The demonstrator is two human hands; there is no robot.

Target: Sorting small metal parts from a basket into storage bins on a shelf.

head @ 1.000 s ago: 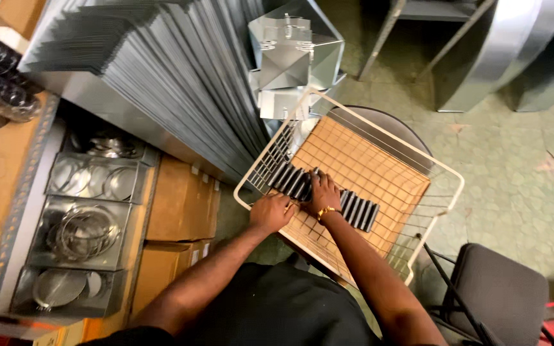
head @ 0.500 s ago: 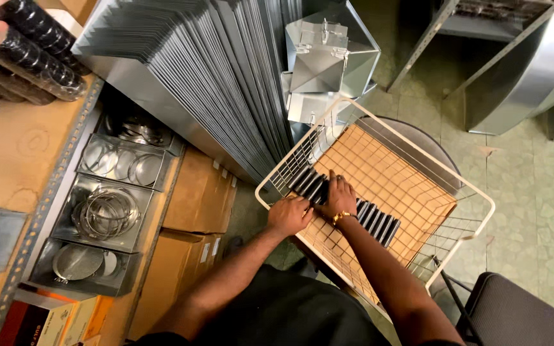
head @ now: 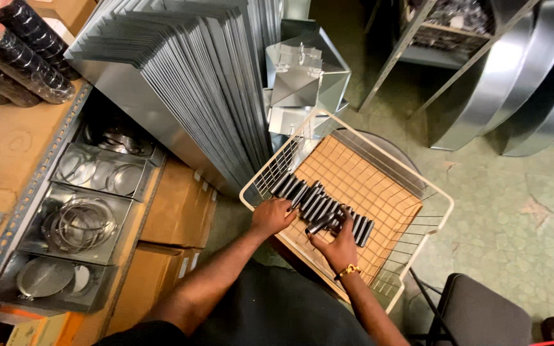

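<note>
Dark rolls [head: 320, 208] are being lined up on cardboard in the wire basket [head: 440, 205], the left hand [head: 272, 216] steadying the row's end, the right hand [head: 335, 242] pinching one roll, which wants seating squarely beside its neighbours

Both hands are inside a white wire basket [head: 431, 198] with a cardboard bottom. The left hand [head: 272, 216] touches a row of dark tubes [head: 318, 204]; the right hand [head: 333, 243] closes its fingers around one tube.
</note>
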